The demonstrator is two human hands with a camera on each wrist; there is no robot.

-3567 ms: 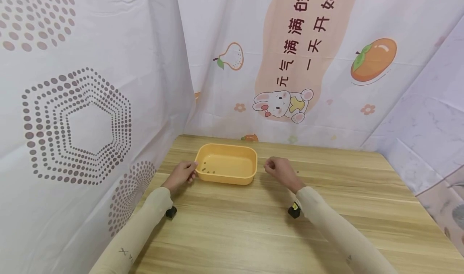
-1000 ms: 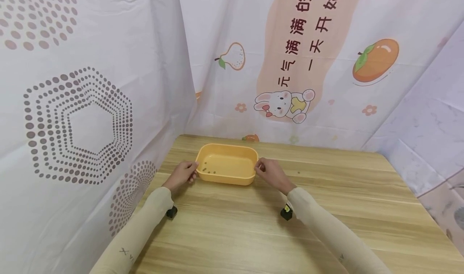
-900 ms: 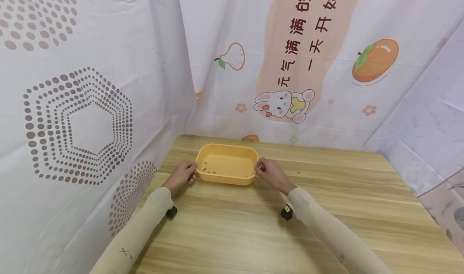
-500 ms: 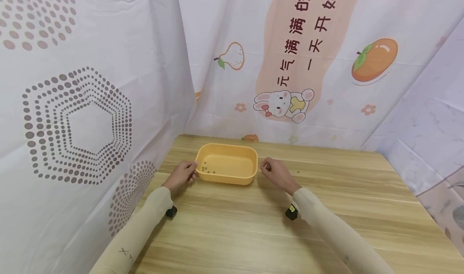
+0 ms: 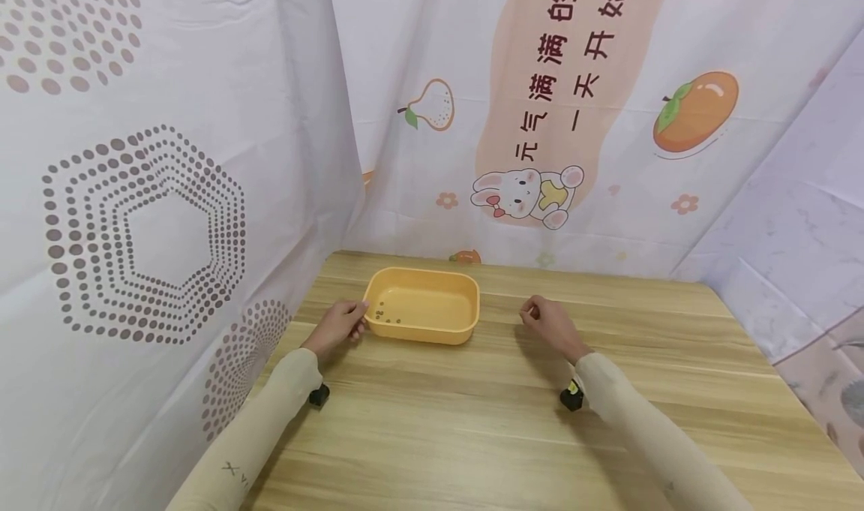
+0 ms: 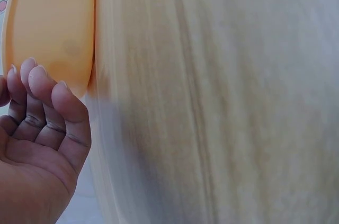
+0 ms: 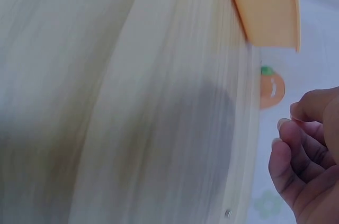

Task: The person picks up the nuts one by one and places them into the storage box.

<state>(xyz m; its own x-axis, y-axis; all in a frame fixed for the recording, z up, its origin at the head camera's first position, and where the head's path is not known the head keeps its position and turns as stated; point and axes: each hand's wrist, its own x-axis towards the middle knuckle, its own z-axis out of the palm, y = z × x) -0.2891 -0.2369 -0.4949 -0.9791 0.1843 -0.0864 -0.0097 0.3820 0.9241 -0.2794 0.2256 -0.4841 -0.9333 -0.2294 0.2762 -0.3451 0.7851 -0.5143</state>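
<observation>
My left hand (image 5: 335,325) holds the left end of a yellow rectangular tray (image 5: 418,336), thumb at the rim. In the left wrist view its curled fingers lie against the tray's orange-looking wall (image 6: 53,17). Several tiny dark, nut-like pieces (image 5: 398,321) lie on the tray floor near its left end. My right hand (image 5: 555,327) hovers over the table right of the tray, fingers loosely curled, nothing visible in them. One small metal piece (image 7: 228,214) lies on the table below that hand in the right wrist view; in the head view the hand covers it.
The wood-grain table (image 5: 432,436) extends toward me and to the right. Printed curtains hang behind (image 5: 607,218) and close along the left side (image 5: 270,158). A small black device (image 5: 571,397) sits at the right wrist, another (image 5: 319,395) at the left.
My right hand has moved right, away from the tray's right rim to over the table. A tiny piece has joined those at the tray's left end. My left hand has stayed put.
</observation>
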